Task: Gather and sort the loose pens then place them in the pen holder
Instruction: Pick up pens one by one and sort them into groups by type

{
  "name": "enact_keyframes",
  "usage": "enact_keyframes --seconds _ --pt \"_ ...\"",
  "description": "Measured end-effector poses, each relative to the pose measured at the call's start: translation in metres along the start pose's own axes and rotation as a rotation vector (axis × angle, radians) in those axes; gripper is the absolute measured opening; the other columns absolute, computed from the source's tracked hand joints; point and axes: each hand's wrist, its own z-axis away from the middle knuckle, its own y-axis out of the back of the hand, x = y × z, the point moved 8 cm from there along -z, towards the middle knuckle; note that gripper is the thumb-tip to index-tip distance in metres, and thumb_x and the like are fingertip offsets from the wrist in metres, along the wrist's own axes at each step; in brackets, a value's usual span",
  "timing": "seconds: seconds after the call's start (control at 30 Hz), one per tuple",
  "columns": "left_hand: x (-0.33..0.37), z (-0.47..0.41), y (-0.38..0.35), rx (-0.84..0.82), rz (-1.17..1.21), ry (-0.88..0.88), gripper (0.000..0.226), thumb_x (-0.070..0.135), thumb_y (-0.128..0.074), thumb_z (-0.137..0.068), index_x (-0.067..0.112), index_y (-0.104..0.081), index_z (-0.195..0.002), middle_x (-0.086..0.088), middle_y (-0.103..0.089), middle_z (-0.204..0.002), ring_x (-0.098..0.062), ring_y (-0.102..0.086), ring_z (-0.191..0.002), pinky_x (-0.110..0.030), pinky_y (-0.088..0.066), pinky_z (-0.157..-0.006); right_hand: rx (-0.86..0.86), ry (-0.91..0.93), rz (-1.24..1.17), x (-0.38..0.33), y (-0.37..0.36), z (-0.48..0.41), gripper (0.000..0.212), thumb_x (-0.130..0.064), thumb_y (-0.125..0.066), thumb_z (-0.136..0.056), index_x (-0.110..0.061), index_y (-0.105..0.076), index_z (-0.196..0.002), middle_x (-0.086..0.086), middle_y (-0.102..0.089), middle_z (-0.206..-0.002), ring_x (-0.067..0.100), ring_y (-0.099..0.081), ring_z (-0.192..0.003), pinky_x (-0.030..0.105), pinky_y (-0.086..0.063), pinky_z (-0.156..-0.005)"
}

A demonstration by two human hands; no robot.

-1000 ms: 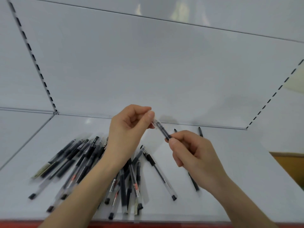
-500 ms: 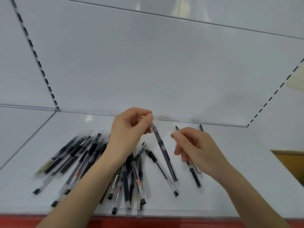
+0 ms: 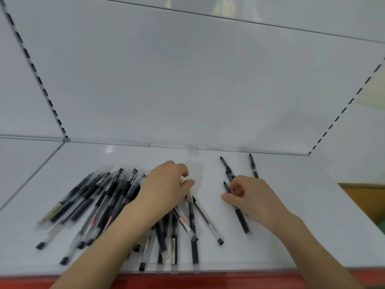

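Fingers (image 3: 234, 185) of the right hand (image 3: 254, 197) are pinching a pen (image 3: 242, 223) at centre right. The left hand (image 3: 164, 184) is curling over the pile (image 3: 108, 197) at lower left — grip unclear. Hasty sweeping is risking pens rolling off the shelf (image 3: 312, 236) — its front edge is close.

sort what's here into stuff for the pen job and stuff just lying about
Job: pen pile; small pen group, gripped by the right hand; left hand on the pile. No pen holder in view.
Lying about: clear clip; brown surface at right.

Left hand (image 3: 166, 185) on pen pile (image 3: 108, 197); right hand (image 3: 253, 198) pinching pen (image 3: 242, 222)
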Motion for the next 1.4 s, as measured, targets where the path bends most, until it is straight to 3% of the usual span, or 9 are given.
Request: enact_keyframes --seconds 0.23,0.3,0.37,0.4,0.5,0.7,1.0,1.27,1.4 --pt "-0.005 -0.009 0.004 -0.007 0.01 -0.015 0.027 0.032 -0.05 -0.091 0.015 -0.059 -0.111 -0.003 -0.059 -0.102 -0.019 -0.054 -0.094 -0.025 -0.04 -0.081 -0.007 0.092 0.128 -0.013 -0.006 0.0 0.02 -0.033 -0.056 -0.087 -0.018 -0.061 -0.1 -0.006 -0.064 -0.094 0.013 -0.059 -0.092 0.027 -0.046 -0.08" --pt "-0.008 -0.018 0.004 -0.021 -0.005 -0.017 0.025 0.028 -0.051 -0.091 0.013 -0.061 -0.108 -0.005 -0.061 -0.103 -0.021 -0.055 -0.097 -0.027 -0.041 -0.083 0.047 0.064 -0.034 -0.011 0.0 -0.002 0.013 -0.029 -0.059 -0.085 -0.02 -0.063 -0.094 -0.008 -0.065 -0.087 0.01 -0.061 -0.084 0.027 -0.049 -0.08" --pt "-0.011 -0.032 0.004 -0.023 -0.011 -0.023 0.022 0.024 -0.051 -0.091 0.011 -0.063 -0.105 -0.007 -0.064 -0.104 -0.023 -0.056 -0.098 -0.03 -0.043 -0.086 0.17 0.04 -0.251 -0.009 0.016 -0.002 0.001 -0.02 -0.062 -0.082 -0.021 -0.063 -0.082 -0.009 -0.064 -0.075 0.0 -0.059 -0.068 0.013 -0.047 -0.07" --pt "-0.013 -0.04 0.004 -0.023 -0.012 -0.025 0.022 0.021 -0.051 -0.091 0.009 -0.063 -0.105 -0.008 -0.064 -0.105 -0.024 -0.057 -0.099 -0.031 -0.043 -0.086 0.229 0.038 -0.326 -0.008 0.024 -0.002 0.005 -0.016 -0.063 -0.082 -0.02 -0.063 -0.078 -0.009 -0.063 -0.07 -0.003 -0.056 -0.062 0.006 -0.042 -0.062" --pt "-0.015 -0.066 -0.002 -0.03 -0.038 -0.031 0.023 0.017 -0.05 -0.091 0.008 -0.061 -0.109 -0.012 -0.062 -0.11 -0.027 -0.055 -0.104 -0.031 -0.04 -0.086 0.301 0.013 -0.474 -0.004 0.036 -0.003 0.013 -0.011 -0.06 -0.083 -0.02 -0.059 -0.073 -0.009 -0.061 -0.066 -0.009 -0.053 -0.056 0.002 -0.04 -0.057" --pt "-0.014 -0.102 -0.025 -0.089 -0.127 -0.017 0.03 0.024 -0.052 -0.09 0.002 -0.056 -0.111 -0.016 -0.058 -0.114 -0.031 -0.054 -0.104 -0.034 -0.042 -0.084 0.252 0.005 -0.504 -0.004 0.025 -0.005 0.014 -0.011 -0.059 -0.084 -0.017 -0.057 -0.072 -0.005 -0.056 -0.062 -0.005 -0.047 -0.05 0.004 -0.039 -0.054" --pt "-0.019 -0.109 -0.035 -0.149 -0.079 -0.025 0.028 0.021 -0.064 -0.082 0.005 -0.062 -0.105 -0.012 -0.062 -0.108 -0.028 -0.054 -0.102 -0.03 -0.041 -0.084 0.249 0.004 -0.548 -0.003 0.027 -0.008 0.01 -0.01 -0.058 -0.084 -0.014 -0.059 -0.075 -0.006 -0.054 -0.062 -0.002 -0.046 -0.052 0.004 -0.038 -0.055" --pt "-0.025 -0.103 -0.025 -0.105 -0.131 0.012 0.026 0.007 -0.048 -0.086 0.006 -0.055 -0.11 -0.013 -0.061 -0.114 -0.029 -0.053 -0.106 -0.03 -0.039 -0.083 0.233 0.007 -0.519 -0.004 0.028 -0.008 0.012 -0.011 -0.057 -0.085 -0.016 -0.057 -0.074 -0.008 -0.055 -0.062 -0.005 -0.047 -0.052 0.003 -0.038 -0.055" --pt "-0.019 -0.092 -0.01 -0.075 0.074 0.034 0.026 0.007 -0.051 -0.084 0.007 -0.056 -0.11 -0.01 -0.061 -0.104 -0.021 -0.053 -0.089 -0.022 -0.04 -0.069 0.204 -0.003 -0.56 -0.004 0.029 -0.006 0.012 -0.013 -0.058 -0.085 -0.018 -0.059 -0.074 -0.011 -0.055 -0.06 -0.004 -0.047 -0.051 0.004 -0.037 -0.053"
